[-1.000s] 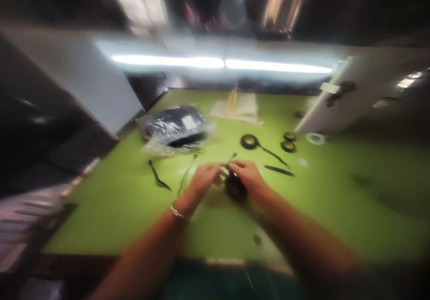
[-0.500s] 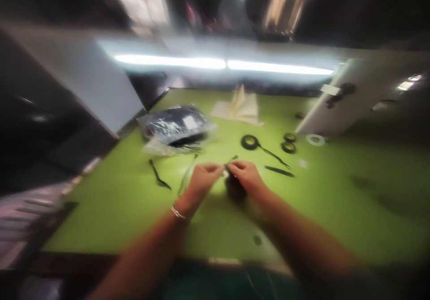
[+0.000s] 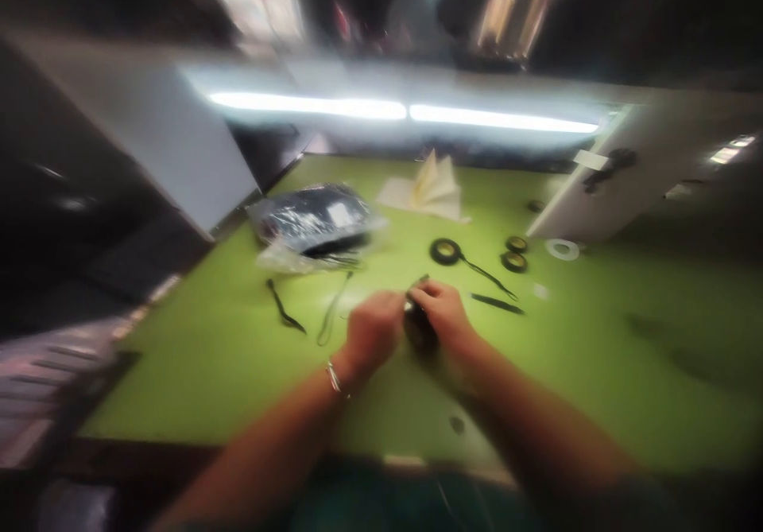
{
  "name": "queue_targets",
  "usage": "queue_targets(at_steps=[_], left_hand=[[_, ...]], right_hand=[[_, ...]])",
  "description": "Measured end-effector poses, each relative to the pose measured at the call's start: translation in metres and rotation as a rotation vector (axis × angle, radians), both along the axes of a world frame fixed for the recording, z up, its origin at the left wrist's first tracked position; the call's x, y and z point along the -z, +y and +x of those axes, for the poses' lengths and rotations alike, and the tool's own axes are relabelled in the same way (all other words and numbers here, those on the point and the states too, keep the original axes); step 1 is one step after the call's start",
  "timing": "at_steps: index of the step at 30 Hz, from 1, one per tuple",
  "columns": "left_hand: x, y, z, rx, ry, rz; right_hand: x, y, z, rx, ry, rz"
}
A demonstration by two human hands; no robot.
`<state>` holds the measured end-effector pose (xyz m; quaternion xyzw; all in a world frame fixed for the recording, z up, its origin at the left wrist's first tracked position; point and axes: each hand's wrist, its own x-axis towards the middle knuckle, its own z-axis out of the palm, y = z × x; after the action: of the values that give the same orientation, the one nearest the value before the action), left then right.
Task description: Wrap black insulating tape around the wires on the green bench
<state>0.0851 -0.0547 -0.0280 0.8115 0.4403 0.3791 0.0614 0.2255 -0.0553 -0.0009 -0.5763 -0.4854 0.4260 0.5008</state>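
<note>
My left hand [image 3: 374, 327] is closed, its fingers curled against something small at the middle of the green table [image 3: 214, 373]. Right beside it, my right hand [image 3: 442, 309] pinches the top of a dark object [image 3: 420, 332] that hangs below its fingers. What lies between the fingertips is too small and blurred to name. Left of my hands are a short black cable [image 3: 284, 309] and a thin looped cord [image 3: 329, 313]. To the right rest a black tape roll [image 3: 445, 251] with a dark strip trailing from it and a black pen-like tool [image 3: 497, 303].
A clear plastic bag with dark contents [image 3: 319, 218] lies at the back left, beside an open paper booklet [image 3: 438, 188]. Two small black tape rolls [image 3: 514, 262] and a white ring [image 3: 562, 250] are at the right. White panels [image 3: 596, 190] stand at both sides under bright tube lights.
My left hand has turned and closed into a fist, moving in against my right hand. The thin looped cord shows more fully now. The view has shifted slightly.
</note>
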Motion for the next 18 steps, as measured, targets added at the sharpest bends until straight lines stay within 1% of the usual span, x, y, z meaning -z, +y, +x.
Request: queue_targets(at_steps=[1, 5, 6, 8, 10, 12, 15, 18], left_hand=[[0.0, 0.001, 0.0, 0.027, -0.085, -0.092], [-0.002, 0.009, -0.003, 0.094, -0.479, -0.579], [-0.003, 0.011, -0.005, 0.11, -0.562, -0.67], [-0.002, 0.014, -0.008, 0.153, -0.699, -0.796], [-0.002, 0.015, -0.009, 0.184, -0.797, -0.871], [-0.002, 0.015, -0.01, 0.201, -0.85, -0.903], [-0.005, 0.013, -0.01, 0.206, -0.871, -0.903], [-0.01, 0.012, -0.011, 0.179, -0.869, -0.874]], right_hand=[[-0.001, 0.0, 0.001, 0.0, -0.018, 0.006], [-0.003, 0.0, 0.002, -0.009, -0.034, 0.046], [-0.004, 0.0, 0.002, -0.006, -0.029, 0.051], [-0.004, -0.001, 0.001, 0.0, -0.014, 0.048], [-0.004, -0.002, 0.0, 0.007, 0.012, 0.031], [-0.004, -0.003, 0.0, 0.01, 0.044, 0.025], [-0.002, -0.003, 0.0, -0.012, 0.076, 0.048], [-0.001, -0.002, 0.001, -0.036, 0.058, 0.086]])
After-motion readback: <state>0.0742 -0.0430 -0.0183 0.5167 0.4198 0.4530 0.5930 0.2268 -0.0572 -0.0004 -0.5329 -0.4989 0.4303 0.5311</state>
